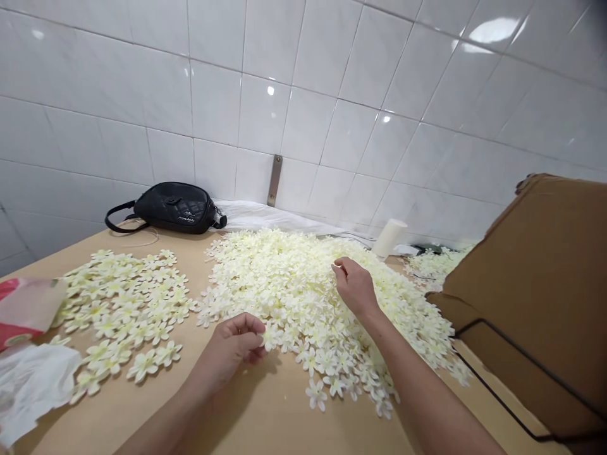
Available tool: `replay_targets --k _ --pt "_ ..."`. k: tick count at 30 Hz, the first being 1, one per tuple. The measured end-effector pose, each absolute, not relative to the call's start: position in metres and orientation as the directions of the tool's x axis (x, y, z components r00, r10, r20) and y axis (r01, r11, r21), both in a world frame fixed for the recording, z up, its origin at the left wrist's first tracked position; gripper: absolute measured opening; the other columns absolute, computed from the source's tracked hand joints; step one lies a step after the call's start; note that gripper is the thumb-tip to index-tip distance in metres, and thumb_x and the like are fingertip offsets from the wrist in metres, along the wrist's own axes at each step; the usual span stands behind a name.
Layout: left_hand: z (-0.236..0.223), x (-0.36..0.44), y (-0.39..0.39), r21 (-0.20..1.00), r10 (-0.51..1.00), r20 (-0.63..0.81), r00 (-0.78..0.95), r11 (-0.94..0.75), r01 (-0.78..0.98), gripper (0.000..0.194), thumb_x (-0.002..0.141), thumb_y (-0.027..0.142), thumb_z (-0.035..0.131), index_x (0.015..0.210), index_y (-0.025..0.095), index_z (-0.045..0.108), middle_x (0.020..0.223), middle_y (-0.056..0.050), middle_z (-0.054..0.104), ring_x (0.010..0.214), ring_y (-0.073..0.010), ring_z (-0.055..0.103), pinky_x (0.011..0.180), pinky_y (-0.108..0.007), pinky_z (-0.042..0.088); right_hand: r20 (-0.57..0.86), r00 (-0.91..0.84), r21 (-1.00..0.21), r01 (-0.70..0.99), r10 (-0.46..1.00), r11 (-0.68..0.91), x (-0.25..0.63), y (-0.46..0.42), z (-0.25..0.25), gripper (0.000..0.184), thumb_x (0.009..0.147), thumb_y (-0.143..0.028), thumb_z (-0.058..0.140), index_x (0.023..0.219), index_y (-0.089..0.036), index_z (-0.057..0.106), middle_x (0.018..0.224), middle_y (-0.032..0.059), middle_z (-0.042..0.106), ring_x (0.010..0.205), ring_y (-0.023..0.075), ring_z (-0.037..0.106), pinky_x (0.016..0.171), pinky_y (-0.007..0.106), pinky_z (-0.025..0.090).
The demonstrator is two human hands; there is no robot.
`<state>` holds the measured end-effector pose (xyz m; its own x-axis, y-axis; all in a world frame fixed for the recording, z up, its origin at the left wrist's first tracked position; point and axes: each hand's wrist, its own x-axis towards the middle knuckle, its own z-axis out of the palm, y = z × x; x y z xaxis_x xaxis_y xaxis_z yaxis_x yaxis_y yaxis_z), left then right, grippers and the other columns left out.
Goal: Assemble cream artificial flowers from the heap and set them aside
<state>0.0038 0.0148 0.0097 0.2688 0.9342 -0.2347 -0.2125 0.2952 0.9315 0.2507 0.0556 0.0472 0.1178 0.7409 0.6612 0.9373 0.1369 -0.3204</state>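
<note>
A big heap of cream-white cloth flowers [303, 284] covers the middle of a tan tabletop [265, 411]. A flatter, spread-out patch of the same flowers [128, 303] lies to the left. My left hand [232, 351] rests at the near edge of the heap, fingers curled and pinching a white flower [271, 338]. My right hand [353, 284] hovers over the heap's middle, thumb and fingers pinched together on a flower petal that is hard to make out.
A black quilted bag [173, 207] lies at the back by the tiled wall. A white roll [389, 237] stands behind the heap. A brown cardboard box [535, 297] fills the right side. White plastic [33, 379] and a red-and-white packet [23, 306] sit at the left edge.
</note>
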Motion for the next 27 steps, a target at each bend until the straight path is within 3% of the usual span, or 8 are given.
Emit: replay_targets --k 8,12,15,20,27 --pt "0.015 0.006 0.008 0.93 0.944 -0.254 0.21 0.298 -0.215 0.018 0.054 0.008 0.058 0.07 0.015 0.053 0.05 0.003 0.051 0.046 -0.0096 0.053 0.049 -0.021 0.04 0.668 0.135 -0.451 0.856 0.732 0.253 0.215 0.01 0.044 0.018 0.083 -0.026 0.039 0.081 -0.018 0.055 0.075 0.0037 0.058 0.068 0.0156 0.053 0.063 0.026 0.04" --pt "0.017 0.007 0.006 0.922 0.932 -0.248 0.263 0.311 -0.232 0.023 0.056 0.003 0.055 0.077 0.014 0.054 0.047 0.003 0.051 0.043 -0.0078 0.049 0.048 -0.02 0.039 0.545 -0.193 -0.504 0.702 0.816 0.503 0.168 -0.018 0.035 0.014 0.081 -0.02 0.045 0.087 -0.018 0.058 0.082 0.0052 0.058 0.075 0.016 0.054 0.067 0.026 0.042" --pt "0.017 0.006 0.006 0.91 0.93 -0.26 0.261 0.327 -0.257 0.024 0.056 0.002 0.056 0.076 0.014 0.054 0.046 0.005 0.048 0.043 -0.0075 0.049 0.049 -0.021 0.039 0.429 -0.332 -0.541 0.65 0.84 0.534 0.149 -0.025 0.024 0.018 0.081 -0.017 0.044 0.092 -0.017 0.058 0.082 0.0058 0.058 0.073 0.0154 0.054 0.065 0.026 0.042" --pt "0.016 0.005 0.006 0.897 0.914 -0.263 0.31 0.35 -0.269 0.024 0.058 0.003 0.058 0.078 0.013 0.053 0.047 0.003 0.051 0.043 -0.0083 0.05 0.049 -0.021 0.039 0.412 -0.295 -0.597 0.627 0.862 0.5 0.149 -0.022 0.009 0.02 0.083 -0.017 0.04 0.084 -0.018 0.06 0.077 0.0045 0.059 0.07 0.0142 0.054 0.063 0.025 0.042" --pt "0.012 0.004 0.008 0.861 0.889 -0.243 0.388 0.382 -0.335 0.031 0.056 0.003 0.062 0.084 0.014 0.053 0.055 0.0 0.057 0.052 -0.0093 0.054 0.059 -0.024 0.044 0.45 -0.226 -0.587 0.655 0.864 0.476 0.153 -0.022 0.006 0.019 0.083 -0.017 0.039 0.078 -0.018 0.057 0.068 0.0021 0.055 0.062 0.0124 0.05 0.057 0.023 0.039"
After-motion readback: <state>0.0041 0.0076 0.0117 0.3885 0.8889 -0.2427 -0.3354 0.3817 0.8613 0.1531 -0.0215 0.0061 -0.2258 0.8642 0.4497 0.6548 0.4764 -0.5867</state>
